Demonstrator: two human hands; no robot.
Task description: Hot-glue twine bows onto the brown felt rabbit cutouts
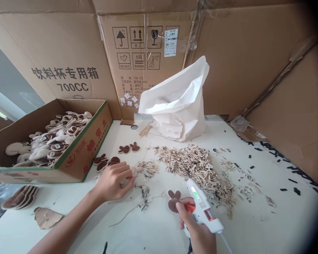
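My right hand (196,225) is wrapped round a white glue gun (201,204) with an orange trigger and a lit green display. The thumb of that hand also lies on a brown rabbit-head-shaped piece (172,201) beside the gun. My left hand (118,180) is closed low over the table, its fingers curled. Something whitish shows at its fingertips, mostly hidden, so its kind is unclear. Just behind the left hand lie several brown rabbit-shaped pieces (124,149) with pale edges. A large heap of short beige loops (198,164) spreads beyond the glue gun.
An open cardboard box (95,141) full of white and brown plush pieces stands at left. A white paper bag (175,116) stands at the back, near thin sticks (145,129). Stacked brown pieces (21,197) sit front left. Black bits (296,191) lie scattered at right. Tall cardboard walls surround the table.
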